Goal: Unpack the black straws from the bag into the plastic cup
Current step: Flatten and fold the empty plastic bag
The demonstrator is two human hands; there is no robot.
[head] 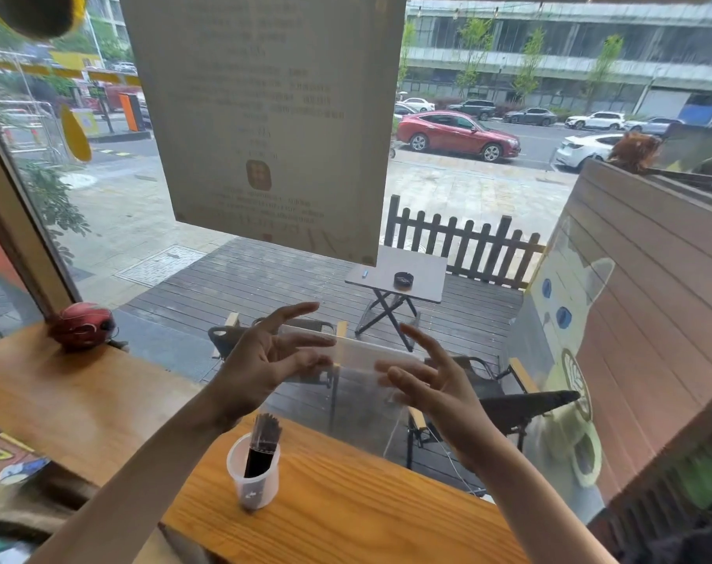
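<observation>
Both hands, left hand [264,362] and right hand [431,384], held a clear bag [358,384] stretched between spread fingers (grip blurred); black straws [262,445] stood in the plastic cup [254,478].

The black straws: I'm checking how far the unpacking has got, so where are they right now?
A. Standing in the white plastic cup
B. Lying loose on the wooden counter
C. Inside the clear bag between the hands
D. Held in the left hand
A. The black straws stand as a bundle in the white plastic cup on the wooden counter, while the clear bag between both open hands looks empty.
</observation>
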